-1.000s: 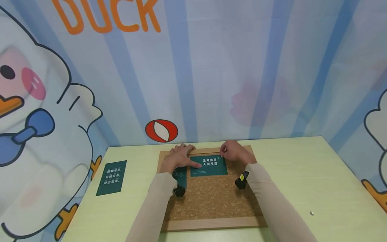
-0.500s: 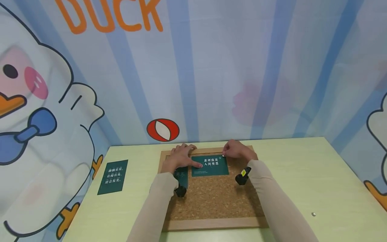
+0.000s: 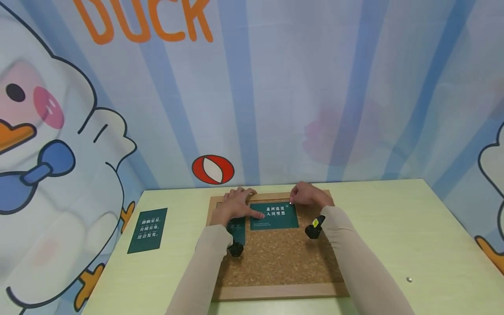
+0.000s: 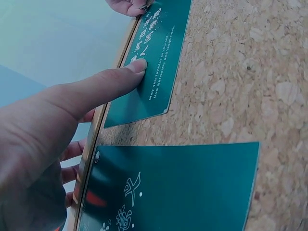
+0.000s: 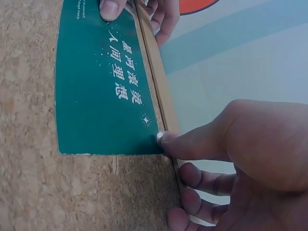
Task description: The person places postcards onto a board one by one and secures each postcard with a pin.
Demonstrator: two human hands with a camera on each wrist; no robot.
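A green card (image 3: pixel 271 222) with white lettering lies along the top of the framed cork board (image 3: pixel 283 267). My left hand (image 3: pixel 236 205) presses it with a straight thumb, while the other fingers reach over the board's far edge. At the card's top right corner, my right hand (image 3: pixel 309 194) holds a small silver thumbtack (image 5: pixel 160 137); the thumb is against it and the index fingertip is hidden in the right wrist view. A second green card (image 4: pixel 192 185) is on the board's left side, partly under the left hand and wrist, with a silver tack (image 4: pixel 97 156) at its corner.
Left of the board, a third green card (image 3: pixel 147 230) lies on the pale yellow table (image 3: pixel 393 218). One loose silver tack (image 3: pixel 409 279) rests on the table at right. A printed cloth wall (image 3: pixel 275 109) stands behind the table.
The tack at the card's corner now shows by the right fingertips; a second ago the fingers covered it. The left hand keeps its place on the card, and the head view has shifted slightly.
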